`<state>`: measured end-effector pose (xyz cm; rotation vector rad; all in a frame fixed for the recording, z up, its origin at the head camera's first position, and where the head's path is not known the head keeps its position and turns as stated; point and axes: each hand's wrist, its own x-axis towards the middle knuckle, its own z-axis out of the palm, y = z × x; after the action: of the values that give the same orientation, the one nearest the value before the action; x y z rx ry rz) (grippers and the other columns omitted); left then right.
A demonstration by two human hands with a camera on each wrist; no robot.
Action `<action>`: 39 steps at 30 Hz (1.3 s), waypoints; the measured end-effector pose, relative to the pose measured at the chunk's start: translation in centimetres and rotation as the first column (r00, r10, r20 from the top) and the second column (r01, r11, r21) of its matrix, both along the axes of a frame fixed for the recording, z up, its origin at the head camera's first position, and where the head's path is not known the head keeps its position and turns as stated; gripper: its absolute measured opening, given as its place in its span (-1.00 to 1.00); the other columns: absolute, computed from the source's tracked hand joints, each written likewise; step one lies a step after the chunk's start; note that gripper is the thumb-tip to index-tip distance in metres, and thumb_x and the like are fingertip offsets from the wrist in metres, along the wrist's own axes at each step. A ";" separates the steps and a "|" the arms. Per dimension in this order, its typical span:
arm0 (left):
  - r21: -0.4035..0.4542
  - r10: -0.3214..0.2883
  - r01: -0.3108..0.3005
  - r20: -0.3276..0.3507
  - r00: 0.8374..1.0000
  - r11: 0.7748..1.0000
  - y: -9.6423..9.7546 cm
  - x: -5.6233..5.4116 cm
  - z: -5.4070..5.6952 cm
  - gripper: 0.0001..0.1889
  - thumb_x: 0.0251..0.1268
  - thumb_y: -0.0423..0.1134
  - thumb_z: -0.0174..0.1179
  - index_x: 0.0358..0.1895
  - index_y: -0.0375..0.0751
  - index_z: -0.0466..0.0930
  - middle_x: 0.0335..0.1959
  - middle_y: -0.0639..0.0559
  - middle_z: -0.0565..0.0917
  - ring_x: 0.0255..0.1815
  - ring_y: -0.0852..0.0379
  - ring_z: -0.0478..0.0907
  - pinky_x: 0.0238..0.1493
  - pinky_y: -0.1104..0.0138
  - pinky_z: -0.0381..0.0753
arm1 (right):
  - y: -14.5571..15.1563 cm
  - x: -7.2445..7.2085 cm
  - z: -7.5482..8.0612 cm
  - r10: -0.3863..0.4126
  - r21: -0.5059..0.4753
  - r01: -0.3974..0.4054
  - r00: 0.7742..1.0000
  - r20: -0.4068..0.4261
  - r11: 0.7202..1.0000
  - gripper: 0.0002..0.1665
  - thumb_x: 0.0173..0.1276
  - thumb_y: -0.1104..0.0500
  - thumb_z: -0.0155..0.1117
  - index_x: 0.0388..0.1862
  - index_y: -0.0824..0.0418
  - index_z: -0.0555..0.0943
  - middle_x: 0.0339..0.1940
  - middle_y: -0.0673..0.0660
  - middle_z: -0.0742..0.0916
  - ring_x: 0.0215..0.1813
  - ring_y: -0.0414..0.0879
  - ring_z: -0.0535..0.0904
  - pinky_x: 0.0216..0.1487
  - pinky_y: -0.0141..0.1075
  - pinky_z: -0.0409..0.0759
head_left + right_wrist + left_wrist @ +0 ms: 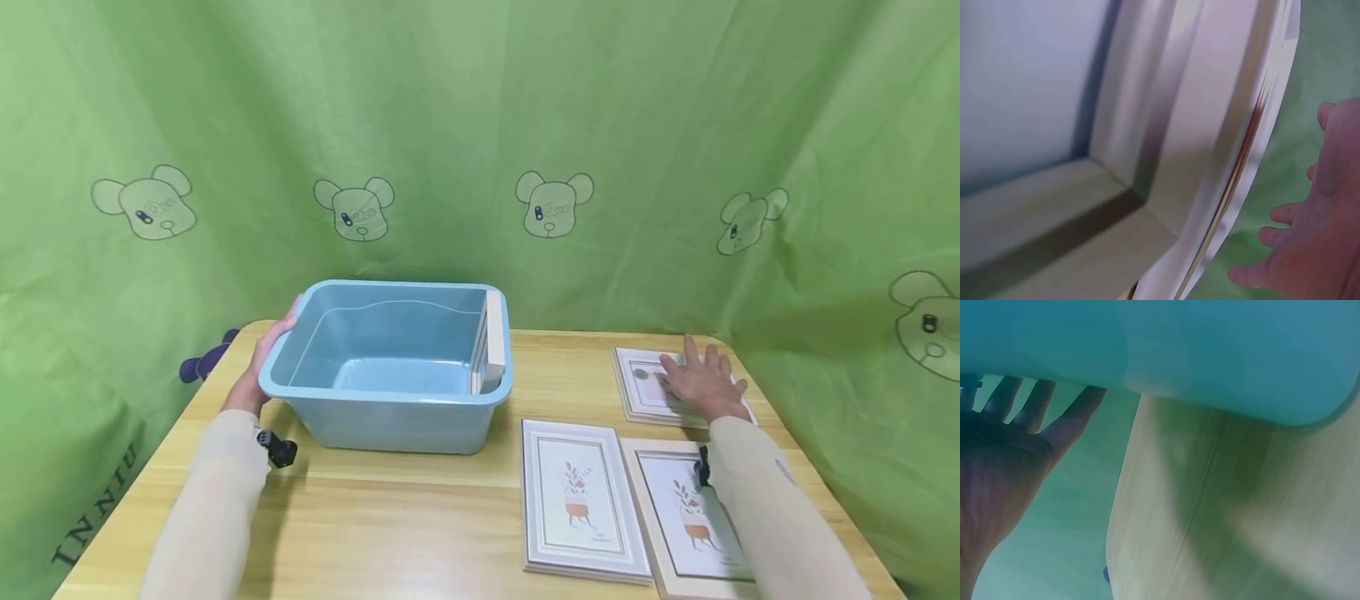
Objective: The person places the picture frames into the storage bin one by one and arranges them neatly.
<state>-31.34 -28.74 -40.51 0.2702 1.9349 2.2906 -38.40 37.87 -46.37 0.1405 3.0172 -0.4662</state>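
Observation:
A light blue plastic basin stands at the left half of the table. My left hand lies along its outer left side, just under the rim; in the left wrist view its straight, spread fingers reach up to the basin wall, their tips hidden there. Picture frames stand on edge inside, against the basin's right wall. At the far right, my right hand is spread over a white picture frame that lies flat. The right wrist view has a cream frame corner close up, with the fingers apart beyond it.
Nearer the front right lie a white-bordered frame and a cream-bordered frame, both with plant-pot pictures. My right forearm passes over the cream one. Green curtain with bear prints hangs close behind the wooden table and along its sides.

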 end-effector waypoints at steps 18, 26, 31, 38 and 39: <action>-0.012 0.005 -0.005 0.005 1.000 1.000 -0.2 0.1 -0.2 -0.42 0.58 -0.10 -0.54 0.54 0.04 -0.48 0.58 0.18 -0.47 0.58 0.11 -0.61 0.56 0.09 -0.59 | 0.8 0.3 -0.4 -0.038 -0.005 0.039 0.997 0.066 0.999 0.05 0.41 -0.47 -0.52 0.57 0.21 -0.35 0.44 0.68 -0.20 0.40 0.67 -0.29 0.13 0.67 -0.22; -0.010 0.001 -0.002 -0.006 1.000 1.000 -0.2 -0.1 -0.2 -0.42 0.58 -0.10 -0.54 0.55 0.06 -0.45 0.59 0.15 -0.45 0.59 0.09 -0.57 0.57 0.09 -0.55 | 1.5 0.4 -0.7 -0.047 -0.006 0.048 0.996 0.082 0.999 0.07 0.41 -0.47 -0.55 0.55 0.25 -0.38 0.40 0.73 -0.15 0.35 0.72 -0.22 0.18 0.57 -0.03; -0.022 0.004 -0.004 -0.007 1.000 1.000 -0.3 0.0 -0.2 -0.42 0.57 -0.09 -0.52 0.55 0.05 -0.45 0.58 0.15 -0.46 0.59 0.08 -0.59 0.56 0.06 -0.57 | 1.8 0.4 -1.0 -0.062 0.013 0.061 0.996 0.068 0.998 0.06 0.42 -0.45 -0.53 0.55 0.28 -0.36 0.40 0.72 -0.09 0.32 0.73 -0.17 0.13 0.57 0.05; -0.010 0.006 -0.006 0.003 1.000 1.000 -0.3 -0.2 -0.1 -0.41 0.57 -0.09 -0.51 0.55 0.08 -0.44 0.58 0.18 -0.46 0.59 0.11 -0.59 0.56 0.07 -0.57 | 2.3 0.1 -1.4 -0.078 0.021 0.077 0.996 0.042 0.997 0.11 0.40 -0.46 -0.39 0.54 0.33 -0.29 0.37 0.74 -0.06 0.30 0.73 -0.13 0.07 0.59 0.10; -0.010 0.007 -0.007 0.006 1.000 1.000 -0.3 -0.2 -0.1 -0.41 0.56 -0.09 -0.51 0.55 0.09 -0.44 0.58 0.19 -0.46 0.59 0.12 -0.59 0.56 0.07 -0.57 | 2.3 0.1 -1.4 -0.080 0.021 0.079 0.996 0.041 0.997 0.12 0.40 -0.46 -0.37 0.54 0.34 -0.29 0.37 0.74 -0.06 0.30 0.73 -0.13 0.07 0.59 0.10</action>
<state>-31.54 -29.04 -40.63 0.2555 1.9467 2.2826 -38.28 40.20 -47.80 0.2688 2.9841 -0.4351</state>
